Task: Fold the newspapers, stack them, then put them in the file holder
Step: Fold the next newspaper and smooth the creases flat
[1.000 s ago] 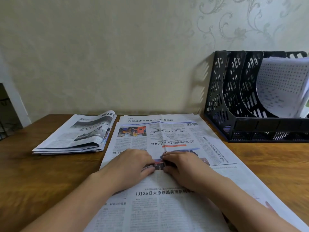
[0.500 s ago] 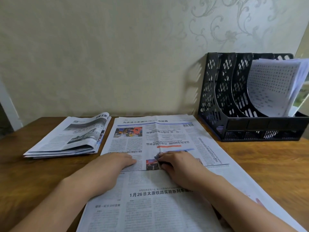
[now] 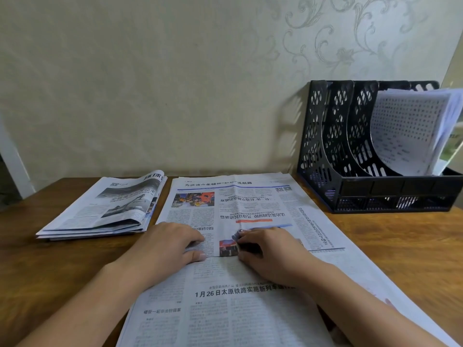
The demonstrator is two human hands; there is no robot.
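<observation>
Left hand (image 3: 166, 249) lies flat and right hand (image 3: 269, 251) seemingly curled, both grips pressing the folded edge of the large printed newspaper (image 3: 250, 211); bare brown wooden counter (image 3: 400, 246) lies right.

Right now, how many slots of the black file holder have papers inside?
1. Only the rightmost slot of the file holder holds papers. The two slots to its left look empty, though their lower parts are partly hidden.
</observation>
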